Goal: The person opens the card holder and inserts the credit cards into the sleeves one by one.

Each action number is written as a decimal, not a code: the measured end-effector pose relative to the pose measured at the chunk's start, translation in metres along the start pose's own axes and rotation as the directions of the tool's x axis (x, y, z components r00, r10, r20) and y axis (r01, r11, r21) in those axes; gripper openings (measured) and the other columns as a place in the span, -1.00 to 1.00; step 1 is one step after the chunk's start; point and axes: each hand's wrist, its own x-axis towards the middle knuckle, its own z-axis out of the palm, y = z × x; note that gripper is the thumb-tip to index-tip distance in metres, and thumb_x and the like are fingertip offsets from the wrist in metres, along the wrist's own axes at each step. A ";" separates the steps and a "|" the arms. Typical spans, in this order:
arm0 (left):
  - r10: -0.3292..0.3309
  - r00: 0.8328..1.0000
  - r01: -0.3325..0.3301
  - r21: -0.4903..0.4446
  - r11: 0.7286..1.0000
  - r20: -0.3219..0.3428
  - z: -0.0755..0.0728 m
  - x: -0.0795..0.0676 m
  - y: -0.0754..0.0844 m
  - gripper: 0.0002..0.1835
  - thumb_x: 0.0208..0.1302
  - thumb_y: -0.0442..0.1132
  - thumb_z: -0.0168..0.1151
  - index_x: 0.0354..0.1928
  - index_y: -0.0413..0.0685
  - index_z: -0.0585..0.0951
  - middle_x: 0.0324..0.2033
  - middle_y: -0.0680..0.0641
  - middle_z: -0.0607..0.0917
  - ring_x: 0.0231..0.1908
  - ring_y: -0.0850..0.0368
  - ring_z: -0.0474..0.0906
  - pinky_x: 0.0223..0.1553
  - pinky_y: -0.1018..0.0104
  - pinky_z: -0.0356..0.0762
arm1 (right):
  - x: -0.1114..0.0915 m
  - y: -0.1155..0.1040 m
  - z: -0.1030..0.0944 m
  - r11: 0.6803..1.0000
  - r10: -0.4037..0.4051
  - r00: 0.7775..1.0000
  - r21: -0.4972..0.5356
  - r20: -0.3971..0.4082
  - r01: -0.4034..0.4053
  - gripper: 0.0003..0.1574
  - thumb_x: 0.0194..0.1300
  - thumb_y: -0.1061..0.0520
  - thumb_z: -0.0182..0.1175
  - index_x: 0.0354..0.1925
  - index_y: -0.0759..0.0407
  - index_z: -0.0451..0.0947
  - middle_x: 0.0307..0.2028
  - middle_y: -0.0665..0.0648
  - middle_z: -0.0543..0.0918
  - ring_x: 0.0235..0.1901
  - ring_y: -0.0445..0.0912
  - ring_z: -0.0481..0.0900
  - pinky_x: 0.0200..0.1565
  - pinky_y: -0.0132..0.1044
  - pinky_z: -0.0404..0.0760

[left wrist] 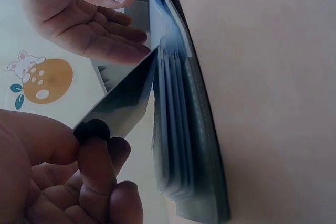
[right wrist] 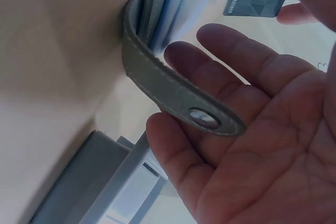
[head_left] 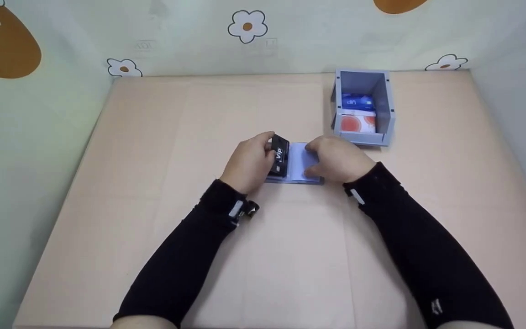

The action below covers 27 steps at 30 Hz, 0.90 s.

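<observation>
A small card holder (head_left: 300, 164) lies spread on the table, its clear sleeve pages showing pale blue. My left hand (head_left: 249, 162) pinches a black card (head_left: 280, 157) marked "Vip" by its edge. In the left wrist view, the card (left wrist: 123, 103) tilts up from the stack of sleeves (left wrist: 173, 129). On the holder's right side, my right hand (head_left: 339, 157) rests its thumb and fingertips against the page, its fingers only loosely bent. A grey-green strap (right wrist: 168, 93) with a metal snap (right wrist: 203, 118) sticks out from the holder in front of the right palm.
A grey open-front bin (head_left: 363, 139) stands behind my right hand, near the back of the table (head_left: 171, 137). Inside it lie a blue packet (head_left: 358, 101) and a white package with red circles (head_left: 358, 123). Patterned walls close off the back and sides.
</observation>
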 end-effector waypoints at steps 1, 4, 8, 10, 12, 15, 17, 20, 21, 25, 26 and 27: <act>0.002 1.000 -0.002 0.002 1.000 0.004 0.000 0.000 0.000 -0.43 0.55 -0.21 0.15 0.54 -0.07 0.39 0.24 -0.13 0.73 0.31 0.01 0.61 0.43 0.13 0.48 | 0.000 0.000 0.000 1.000 -0.001 1.000 -0.002 0.003 0.001 -0.25 0.23 0.01 0.52 0.27 0.36 0.60 0.13 0.30 0.72 0.08 0.13 0.64 0.26 0.08 0.58; 0.011 1.000 -0.011 0.014 1.000 0.009 0.002 0.000 0.000 -0.45 0.55 -0.23 0.15 0.52 -0.10 0.43 0.23 -0.13 0.72 0.29 0.02 0.62 0.41 0.14 0.49 | 0.000 0.000 0.000 1.000 -0.002 1.000 -0.002 0.011 0.002 -0.26 0.24 0.01 0.51 0.27 0.35 0.60 0.11 0.29 0.72 0.06 0.13 0.63 0.25 0.08 0.58; 0.020 0.999 -0.021 0.028 0.999 0.026 0.003 0.000 0.001 -0.46 0.55 -0.23 0.15 0.51 -0.12 0.44 0.27 -0.15 0.70 0.31 -0.01 0.61 0.42 0.13 0.49 | 0.001 0.001 0.000 1.000 -0.001 1.000 -0.004 0.018 0.001 -0.26 0.25 0.01 0.50 0.29 0.34 0.59 0.12 0.29 0.71 0.07 0.13 0.64 0.26 0.08 0.58; 0.019 0.999 -0.020 0.029 0.999 0.037 0.005 0.001 0.001 -0.47 0.55 -0.23 0.16 0.50 -0.10 0.46 0.30 -0.15 0.68 0.34 -0.02 0.59 0.43 0.12 0.48 | 0.000 0.001 0.000 1.000 0.001 1.000 -0.002 0.018 -0.001 -0.25 0.24 0.01 0.50 0.29 0.34 0.58 0.13 0.29 0.71 0.07 0.12 0.64 0.26 0.08 0.58; 0.022 0.999 -0.024 0.039 0.999 0.049 0.005 0.001 0.001 -0.48 0.55 -0.22 0.16 0.49 -0.10 0.47 0.33 -0.15 0.65 0.36 -0.03 0.56 0.44 0.11 0.46 | 0.001 0.001 0.001 1.000 -0.009 1.000 -0.002 0.010 0.009 -0.29 0.23 0.02 0.51 0.25 0.34 0.61 0.06 0.28 0.73 0.02 0.11 0.64 0.21 0.06 0.60; 0.040 0.997 -0.043 0.058 0.997 0.060 0.006 0.001 0.000 -0.50 0.55 -0.23 0.17 0.47 -0.10 0.49 0.37 -0.15 0.62 0.39 -0.02 0.53 0.46 0.11 0.44 | 0.000 0.001 0.002 1.000 -0.024 1.000 -0.006 -0.004 0.024 -0.34 0.20 0.02 0.52 0.18 0.33 0.64 -0.04 0.24 0.74 -0.06 0.09 0.63 0.12 0.04 0.62; 0.052 0.996 -0.058 0.084 0.995 0.070 0.006 0.000 0.000 -0.49 0.55 -0.22 0.17 0.48 -0.12 0.48 0.38 -0.16 0.60 0.41 -0.03 0.51 0.47 0.10 0.43 | 0.001 0.001 0.002 0.999 -0.034 0.999 -0.008 -0.013 0.034 -0.38 0.19 0.03 0.52 0.13 0.33 0.66 -0.10 0.22 0.73 -0.12 0.08 0.62 0.06 0.03 0.62; 0.062 0.993 -0.073 0.119 0.990 0.096 0.007 0.000 0.000 -0.46 0.54 -0.20 0.20 0.49 -0.12 0.47 0.39 -0.19 0.59 0.42 -0.05 0.50 0.48 0.09 0.41 | 0.001 0.001 0.002 0.999 -0.037 0.999 -0.008 -0.013 0.037 -0.38 0.19 0.03 0.53 0.13 0.33 0.66 -0.11 0.21 0.74 -0.12 0.07 0.62 0.05 0.02 0.62; 0.065 0.992 -0.078 0.128 0.989 0.105 0.007 -0.001 0.000 -0.45 0.53 -0.20 0.21 0.50 -0.13 0.46 0.39 -0.19 0.59 0.42 -0.05 0.49 0.48 0.08 0.41 | 0.001 0.001 0.002 0.999 -0.037 0.999 -0.007 -0.013 0.037 -0.39 0.19 0.04 0.53 0.13 0.33 0.66 -0.11 0.21 0.74 -0.13 0.07 0.62 0.05 0.02 0.62; 0.072 0.988 -0.091 0.140 0.986 0.134 0.008 -0.001 0.000 -0.39 0.46 -0.20 0.28 0.50 -0.15 0.46 0.41 -0.17 0.58 0.42 -0.03 0.48 0.48 0.09 0.40 | 0.001 0.001 0.002 0.999 -0.041 0.999 -0.007 -0.011 0.041 -0.43 0.19 0.05 0.52 0.10 0.32 0.67 -0.14 0.20 0.73 -0.15 0.06 0.61 0.02 0.00 0.62; 0.073 0.987 -0.093 0.139 0.986 0.140 0.008 0.000 0.000 -0.37 0.43 -0.21 0.30 0.50 -0.15 0.46 0.41 -0.16 0.57 0.42 -0.02 0.48 0.47 0.09 0.40 | 0.001 0.001 0.002 0.999 -0.041 0.999 -0.007 -0.010 0.041 -0.44 0.19 0.06 0.52 0.09 0.31 0.67 -0.15 0.19 0.73 -0.16 0.06 0.61 0.01 0.00 0.62; 0.075 0.986 -0.095 0.135 0.986 0.147 0.008 0.000 0.000 -0.35 0.40 -0.21 0.32 0.50 -0.16 0.46 0.42 -0.15 0.57 0.41 -0.01 0.49 0.47 0.10 0.41 | 0.001 0.001 0.002 0.999 -0.039 0.999 -0.007 -0.009 0.039 -0.44 0.19 0.06 0.52 0.08 0.31 0.67 -0.16 0.19 0.73 -0.16 0.06 0.61 0.00 0.00 0.62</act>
